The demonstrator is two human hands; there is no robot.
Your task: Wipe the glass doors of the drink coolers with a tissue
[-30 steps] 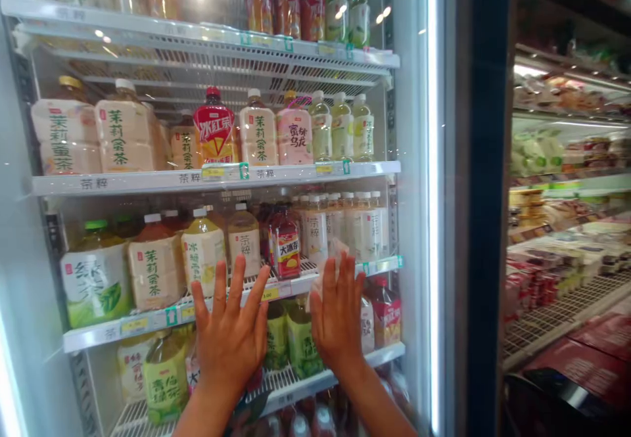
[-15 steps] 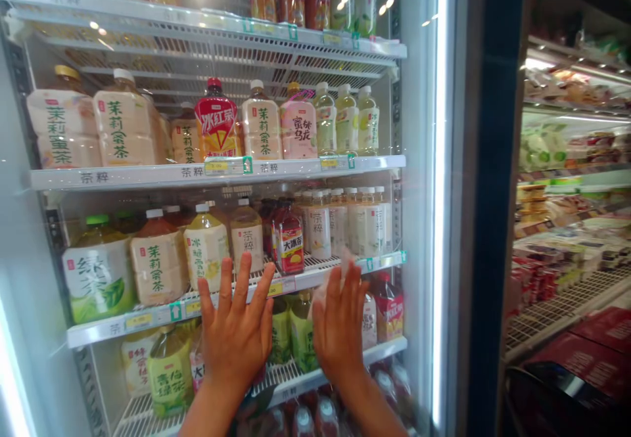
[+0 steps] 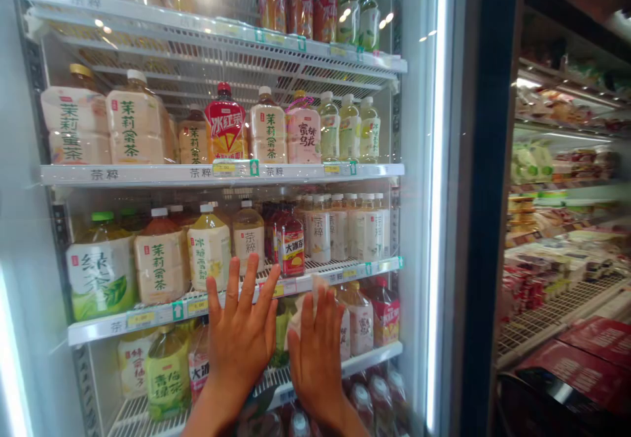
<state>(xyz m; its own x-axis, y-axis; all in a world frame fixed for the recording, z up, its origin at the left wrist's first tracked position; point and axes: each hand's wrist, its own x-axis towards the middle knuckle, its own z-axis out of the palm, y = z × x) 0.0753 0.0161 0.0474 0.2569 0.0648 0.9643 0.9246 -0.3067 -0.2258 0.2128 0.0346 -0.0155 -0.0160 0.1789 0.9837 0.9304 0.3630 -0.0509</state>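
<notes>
My left hand [image 3: 241, 332] lies with spread fingers flat against the glass door [image 3: 417, 227] of a drinks cooler, holding nothing. To its right, my right hand [image 3: 318, 351] presses a thin whitish tissue [image 3: 294, 324] to the same glass. Its fingers are stretched out, and the tissue sticks out past the fingertips and on the left side; the rest is hidden behind the hand. Through the glass, just beyond the hands, stand a dark red tea bottle [image 3: 290, 246] and a pale tea bottle [image 3: 249, 233].
Several shelves of bottled tea fill the cooler, among them a large green-capped bottle [image 3: 101, 266] and a red-labelled bottle [image 3: 225, 125]. A bright light strip [image 3: 436, 194] runs down the right side. Further right stands an open chilled display [image 3: 566, 227] with packaged food and red boxes [image 3: 586, 365].
My right hand has slid left across the glass with the tissue, closer to my left hand. The left hand stays spread in nearly the same spot. The view has shifted slightly.
</notes>
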